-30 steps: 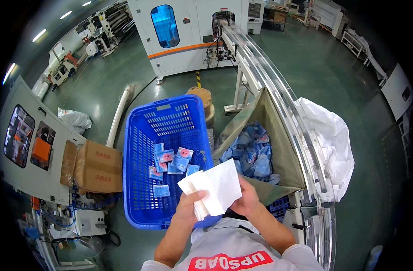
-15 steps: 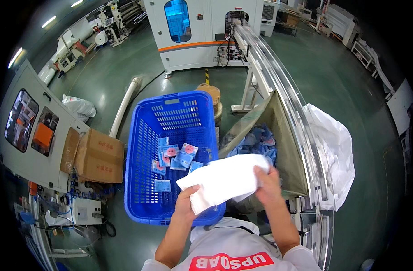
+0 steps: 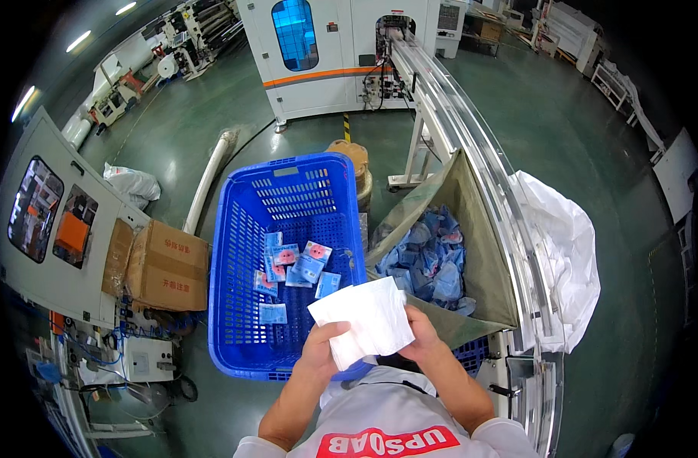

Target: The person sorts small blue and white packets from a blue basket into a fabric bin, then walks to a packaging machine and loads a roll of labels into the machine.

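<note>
Between my hands is a folded white sheet (image 3: 366,319), soft like tissue or thin paper, held in front of my body over the near right corner of the blue basket. My left hand (image 3: 321,348) grips its left edge with the thumb on top. My right hand (image 3: 424,334) is closed on its right edge, some of the fingers hidden behind it. Inside the blue plastic basket (image 3: 219,294) lie several small blue-and-white packets (image 3: 312,261), some with a pink round print. To the right, an open greenish sack (image 3: 482,267) holds a heap of crumpled blue plastic wrappers (image 3: 433,256).
A long metal conveyor rail (image 3: 482,160) runs along the right from a white machine (image 3: 326,46). White plastic sheeting (image 3: 562,259) hangs beyond it. Cardboard boxes (image 3: 167,263) and a white cabinet machine (image 3: 59,214) stand at the left. A long pale roll (image 3: 209,183) lies on the floor.
The white sheet has gone from wide and stretched out to a smaller, squarer folded shape. My right hand has moved left and down, nearer my left hand. More of the sack's wrappers shows.
</note>
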`<state>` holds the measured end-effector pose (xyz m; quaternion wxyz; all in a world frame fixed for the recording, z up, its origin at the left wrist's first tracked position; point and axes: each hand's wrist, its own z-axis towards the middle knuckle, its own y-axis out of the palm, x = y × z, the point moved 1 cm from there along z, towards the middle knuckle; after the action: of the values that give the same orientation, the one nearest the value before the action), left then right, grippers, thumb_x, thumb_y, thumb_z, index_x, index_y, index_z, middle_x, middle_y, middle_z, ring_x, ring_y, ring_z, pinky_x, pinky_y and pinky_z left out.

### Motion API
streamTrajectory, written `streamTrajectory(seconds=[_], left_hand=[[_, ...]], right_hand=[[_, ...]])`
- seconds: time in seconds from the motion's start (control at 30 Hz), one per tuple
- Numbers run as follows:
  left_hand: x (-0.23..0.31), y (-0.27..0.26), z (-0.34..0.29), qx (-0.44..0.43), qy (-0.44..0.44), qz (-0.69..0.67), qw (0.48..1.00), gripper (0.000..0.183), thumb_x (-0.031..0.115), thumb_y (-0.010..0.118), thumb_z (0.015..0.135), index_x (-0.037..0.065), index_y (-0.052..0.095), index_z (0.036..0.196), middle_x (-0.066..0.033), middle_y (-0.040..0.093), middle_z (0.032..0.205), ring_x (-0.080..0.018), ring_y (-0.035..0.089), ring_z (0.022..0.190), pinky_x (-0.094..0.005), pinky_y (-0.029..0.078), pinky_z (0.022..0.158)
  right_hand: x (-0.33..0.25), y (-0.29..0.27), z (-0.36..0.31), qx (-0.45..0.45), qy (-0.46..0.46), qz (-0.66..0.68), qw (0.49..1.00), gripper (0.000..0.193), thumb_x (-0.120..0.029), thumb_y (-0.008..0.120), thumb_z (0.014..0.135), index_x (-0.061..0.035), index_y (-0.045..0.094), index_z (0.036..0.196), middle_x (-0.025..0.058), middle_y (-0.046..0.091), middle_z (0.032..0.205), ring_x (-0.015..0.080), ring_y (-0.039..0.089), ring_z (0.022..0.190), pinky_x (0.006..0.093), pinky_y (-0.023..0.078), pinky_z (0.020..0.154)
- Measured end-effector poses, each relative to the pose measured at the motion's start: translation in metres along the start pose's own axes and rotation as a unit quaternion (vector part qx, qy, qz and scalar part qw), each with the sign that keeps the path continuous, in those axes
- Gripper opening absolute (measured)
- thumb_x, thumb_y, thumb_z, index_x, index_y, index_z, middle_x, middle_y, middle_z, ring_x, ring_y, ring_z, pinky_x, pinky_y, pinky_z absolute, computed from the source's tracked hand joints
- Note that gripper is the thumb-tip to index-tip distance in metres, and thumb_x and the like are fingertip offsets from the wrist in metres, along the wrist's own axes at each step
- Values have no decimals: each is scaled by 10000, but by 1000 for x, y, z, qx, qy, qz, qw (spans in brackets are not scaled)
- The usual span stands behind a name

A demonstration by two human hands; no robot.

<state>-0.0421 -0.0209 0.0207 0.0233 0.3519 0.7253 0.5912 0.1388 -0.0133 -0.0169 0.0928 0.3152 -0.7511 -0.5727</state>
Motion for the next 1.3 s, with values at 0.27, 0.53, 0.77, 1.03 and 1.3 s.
streamTrajectory(seconds=[0.27, 0.53, 0.77, 1.03, 1.3], left_hand=[[-2, -12, 0, 76, 27, 42, 996, 558, 9, 571, 786, -51, 401, 1314, -203, 556, 1226, -339, 586, 1095, -451, 496, 929], [13, -37, -8, 109, 88, 10, 990, 553, -13, 547, 760, -22, 428, 1300, -202, 575, 1188, -345, 599, 1066, -493, 496, 921], [11, -56, -7, 144, 81, -18, 986, 546, 28, 551, 773, -3, 425, 1304, -180, 579, 1179, -352, 594, 1061, -518, 481, 929], [-5, -59, -5, 147, 27, -38, 988, 560, 52, 576, 783, 0, 411, 1316, -188, 576, 1195, -372, 583, 1088, -533, 476, 934], [-11, -39, 8, 120, -13, -29, 992, 552, 32, 563, 793, -11, 404, 1320, -191, 556, 1225, -360, 576, 1105, -508, 479, 940]], right_hand=[[-7, 13, -11, 76, -118, -184, 973, 325, -32, 659, 833, 27, 567, 1139, 119, 633, 1096, 201, 637, 962, 352, 518, 848], [-59, 55, -46, 58, -229, -200, 951, 389, -46, 617, 843, 5, 516, 1215, 127, 621, 1129, 231, 625, 1008, 395, 508, 882], [-51, 125, -88, -125, -245, -167, 947, 433, -89, 577, 856, -19, 482, 1273, 107, 582, 1210, 251, 573, 1120, 421, 468, 937], [-13, 214, -145, -360, -58, -4, 931, 193, -221, 578, 902, -45, 542, 833, 314, 465, 1235, 429, 475, 1171, 493, 370, 1003], [16, 221, -108, -586, -92, 87, 801, 264, -275, 609, 912, -23, 557, 855, 317, 399, 1268, 435, 445, 1161, 513, 328, 992]])
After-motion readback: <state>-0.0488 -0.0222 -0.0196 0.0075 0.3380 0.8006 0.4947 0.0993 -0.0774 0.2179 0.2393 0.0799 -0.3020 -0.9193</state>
